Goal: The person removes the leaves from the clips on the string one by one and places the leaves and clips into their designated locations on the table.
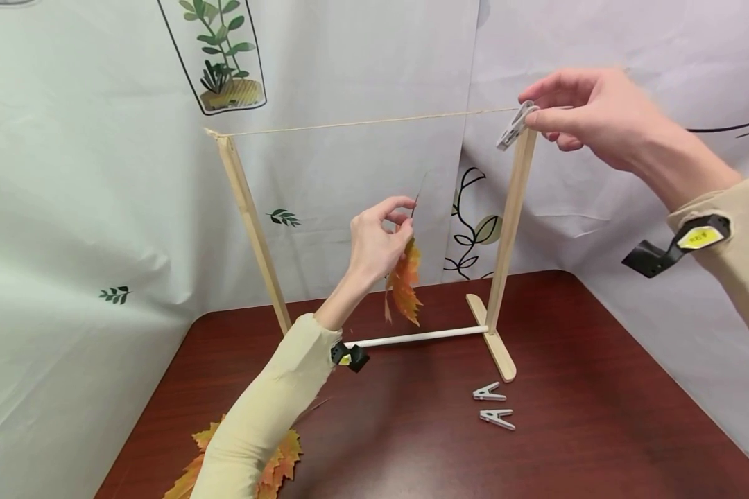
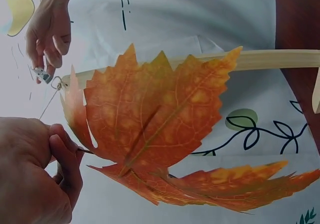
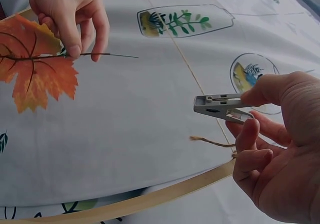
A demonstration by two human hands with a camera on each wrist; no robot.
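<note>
My left hand [image 1: 379,239] pinches the stem of an orange-yellow artificial maple leaf [image 1: 406,284], which hangs below the fingers. In the left wrist view the leaf [image 2: 155,104] spreads wide, with more leaf lobes beneath it. Up by the top of the right post, my right hand [image 1: 599,114] pinches a grey-white clothespin [image 1: 515,126] by its handles. A thin twine [image 1: 362,123] runs between the tops of two wooden posts. In the right wrist view the clothespin [image 3: 220,106] overlaps the twine; whether it touches the twine I cannot tell.
Two more clothespins [image 1: 493,409] lie on the dark red table [image 1: 574,388] before the frame's right foot [image 1: 499,353]. A white rod [image 1: 424,337] joins the posts low down. Several maple leaves [image 1: 281,461] lie at the front left, partly behind the left sleeve.
</note>
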